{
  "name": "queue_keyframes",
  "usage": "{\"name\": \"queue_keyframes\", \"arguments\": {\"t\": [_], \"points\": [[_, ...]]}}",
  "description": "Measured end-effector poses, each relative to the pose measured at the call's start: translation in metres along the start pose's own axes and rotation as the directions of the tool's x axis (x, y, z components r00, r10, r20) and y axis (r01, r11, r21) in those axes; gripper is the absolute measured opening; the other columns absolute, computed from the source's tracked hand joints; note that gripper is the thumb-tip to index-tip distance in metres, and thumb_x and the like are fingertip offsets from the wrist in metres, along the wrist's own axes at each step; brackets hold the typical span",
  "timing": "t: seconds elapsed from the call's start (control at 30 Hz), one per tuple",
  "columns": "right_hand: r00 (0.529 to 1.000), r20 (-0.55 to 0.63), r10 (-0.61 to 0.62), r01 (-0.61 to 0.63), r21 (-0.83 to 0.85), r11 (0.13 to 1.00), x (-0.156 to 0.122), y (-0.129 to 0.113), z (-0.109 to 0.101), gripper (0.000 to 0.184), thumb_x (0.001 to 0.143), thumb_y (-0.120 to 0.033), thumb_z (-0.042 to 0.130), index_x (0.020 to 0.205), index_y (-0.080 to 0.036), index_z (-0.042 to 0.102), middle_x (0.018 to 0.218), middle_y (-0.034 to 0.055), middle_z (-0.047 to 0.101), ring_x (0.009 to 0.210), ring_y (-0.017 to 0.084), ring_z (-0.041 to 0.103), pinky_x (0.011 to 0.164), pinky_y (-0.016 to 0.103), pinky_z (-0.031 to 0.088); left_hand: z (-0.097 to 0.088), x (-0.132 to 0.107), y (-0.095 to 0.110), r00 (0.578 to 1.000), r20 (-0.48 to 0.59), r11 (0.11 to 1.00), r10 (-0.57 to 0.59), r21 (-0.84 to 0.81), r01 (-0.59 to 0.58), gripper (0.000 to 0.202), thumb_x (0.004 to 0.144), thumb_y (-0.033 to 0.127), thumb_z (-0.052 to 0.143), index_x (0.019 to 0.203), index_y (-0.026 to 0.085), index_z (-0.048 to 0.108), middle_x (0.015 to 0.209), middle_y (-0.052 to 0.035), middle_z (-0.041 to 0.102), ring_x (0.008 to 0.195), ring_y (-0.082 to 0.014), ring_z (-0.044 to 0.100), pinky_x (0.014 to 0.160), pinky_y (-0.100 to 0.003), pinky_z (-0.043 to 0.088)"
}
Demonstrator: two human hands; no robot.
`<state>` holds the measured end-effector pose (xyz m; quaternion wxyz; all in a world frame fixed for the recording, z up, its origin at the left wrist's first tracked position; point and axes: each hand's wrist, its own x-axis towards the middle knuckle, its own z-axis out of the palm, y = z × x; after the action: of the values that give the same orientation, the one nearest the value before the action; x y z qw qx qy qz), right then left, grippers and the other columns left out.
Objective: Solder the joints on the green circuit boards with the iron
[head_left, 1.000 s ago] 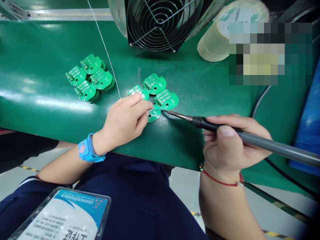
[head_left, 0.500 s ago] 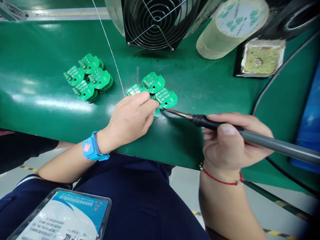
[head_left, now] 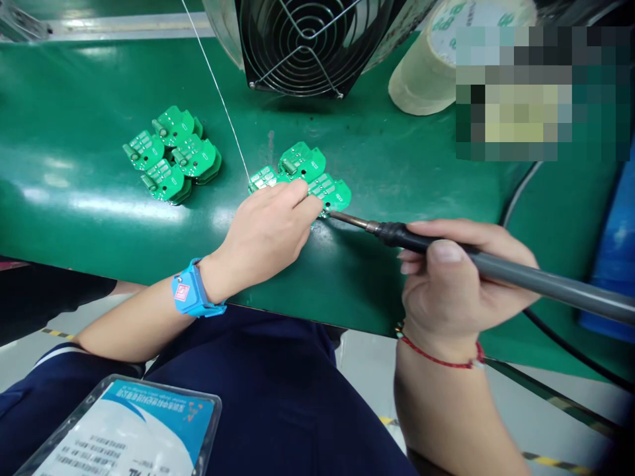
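My right hand (head_left: 451,277) is closed around the grey and black handle of a soldering iron (head_left: 397,237). The iron's tip points left and meets the near edge of a green circuit board (head_left: 337,192). My left hand (head_left: 272,221) lies over the near part of this board group, its fingers pinched together. A thin, pale solder wire (head_left: 217,82) runs down from above to the left hand; its end is hidden by the fingers. Beside the fingers show another circuit board (head_left: 302,160) and a partly covered board (head_left: 262,177).
Stacked green circuit boards (head_left: 173,155) sit on the left of the green bench (head_left: 74,218). A fan with a wire guard (head_left: 310,39) stands at the back, with a tape roll (head_left: 417,82) to its right. The iron's cable (head_left: 518,192) crosses the right side. The back right corner is blurred out.
My left hand has shifted slightly right and covers more of the near boards. The iron's tip stays at the board's near edge, and my right hand has barely moved.
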<state>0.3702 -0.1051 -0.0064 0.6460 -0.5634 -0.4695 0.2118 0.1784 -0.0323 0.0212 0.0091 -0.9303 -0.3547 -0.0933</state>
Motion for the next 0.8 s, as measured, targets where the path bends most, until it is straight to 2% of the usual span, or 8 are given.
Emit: {"name": "queue_keyframes", "arguments": {"t": [0.33,0.57,0.63,0.8], "points": [[1.0,0.005,0.007,-0.007,-0.015,1.0,0.0,-0.001,0.0,0.013,0.082,-0.034,0.067,0.087,-0.028,0.077,0.056,-0.0054,0.059,0.045,0.009,0.052,0.039,0.026,0.04,-0.001,0.004,0.003,1.0,0.027,1.0,-0.006,0.021,0.006,0.023,0.096,0.016,0.041,0.086,0.018,0.062,0.082,-0.0033,0.059,0.074,-0.017,0.056,0.065,-0.03,0.04],[0.998,-0.06,-0.001,0.002,0.008,1.0,0.0,0.0,0.001,0.013,0.078,-0.036,0.069,0.085,-0.029,0.078,0.061,-0.0048,0.065,0.043,0.009,0.052,0.037,0.027,0.038,-0.009,0.001,-0.003,0.995,-0.009,0.991,-0.095,-0.093,0.093,0.025,0.097,0.018,0.042,0.086,0.018,0.064,0.082,-0.0042,0.058,0.075,-0.0182,0.057,0.066,-0.033,0.043],[0.998,-0.06,-0.01,0.01,0.006,1.0,-0.001,0.001,0.001,0.013,0.079,-0.036,0.069,0.086,-0.029,0.078,0.061,-0.005,0.065,0.044,0.01,0.052,0.037,0.027,0.039,-0.013,0.001,-0.009,0.992,-0.041,0.988,-0.117,-0.104,0.113,0.026,0.098,0.019,0.04,0.088,0.019,0.064,0.084,-0.0048,0.058,0.078,-0.0186,0.056,0.069,-0.034,0.044],[0.997,-0.062,-0.034,0.035,0.015,0.999,0.004,0.001,0.002,0.015,0.081,-0.036,0.068,0.087,-0.025,0.076,0.061,-0.0045,0.064,0.043,0.008,0.053,0.036,0.024,0.037,-0.027,0.013,-0.038,0.966,-0.198,0.986,-0.168,-0.049,0.162,0.022,0.097,0.025,0.047,0.087,0.02,0.066,0.089,-0.0071,0.061,0.089,-0.023,0.056,0.078,-0.041,0.045]]}}
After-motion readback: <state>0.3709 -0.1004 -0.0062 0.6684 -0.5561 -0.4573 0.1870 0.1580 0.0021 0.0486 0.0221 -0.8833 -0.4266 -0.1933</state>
